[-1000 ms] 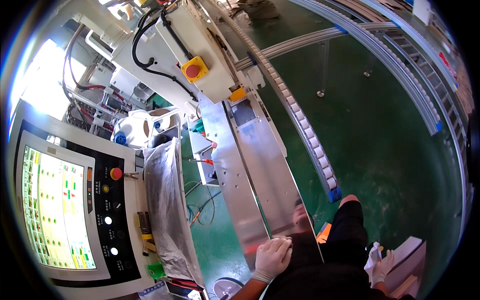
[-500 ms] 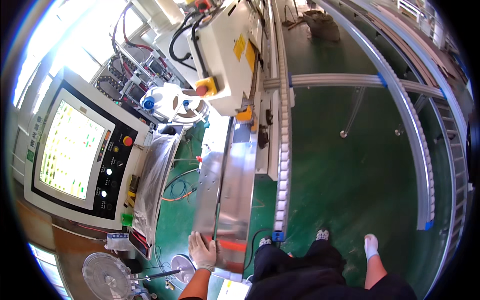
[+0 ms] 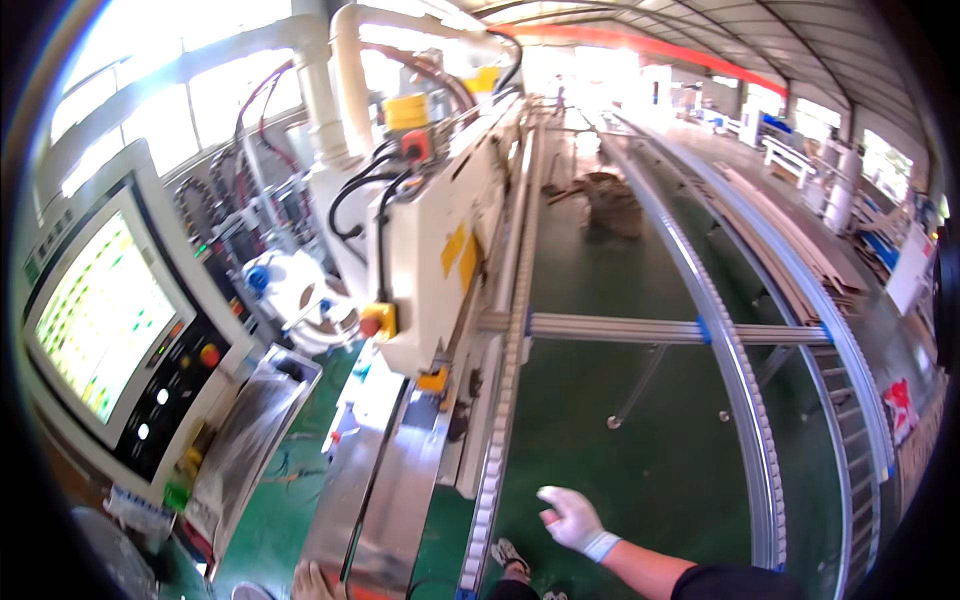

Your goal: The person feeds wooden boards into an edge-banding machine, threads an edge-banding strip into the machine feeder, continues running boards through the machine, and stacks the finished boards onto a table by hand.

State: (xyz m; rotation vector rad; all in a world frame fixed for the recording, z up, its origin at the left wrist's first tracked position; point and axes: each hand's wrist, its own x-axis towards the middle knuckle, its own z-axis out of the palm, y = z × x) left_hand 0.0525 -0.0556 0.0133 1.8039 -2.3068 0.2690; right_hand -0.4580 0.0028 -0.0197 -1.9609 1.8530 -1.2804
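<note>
My left hand (image 3: 315, 582), in a pale glove, rests with its fingers laid out on the near end of a long metal infeed bed (image 3: 345, 490); the lower edge cuts off most of it. A dark slot runs along this bed, and an orange-red strip shows beside the fingers. My right hand (image 3: 575, 522), in a white glove, is held in the air over the green floor, right of the roller rail (image 3: 490, 470). Its thumb and forefinger stand apart, and I see nothing in it. Ahead of the bed stands the cream machine housing (image 3: 408, 290).
At left a control panel (image 3: 110, 320) with a lit screen adjoins a plastic-covered tray (image 3: 235, 430). A yellow box with a red button (image 3: 378, 320) sits on the housing. Curved conveyor rails (image 3: 740, 430) and a crossbar (image 3: 620, 329) span the right side. Long boards (image 3: 790, 240) lie beyond.
The view has tilted up, showing the far hall and roof. My right hand has risen from hanging by my side to out in front. The left hand stays at the bed's near end.
</note>
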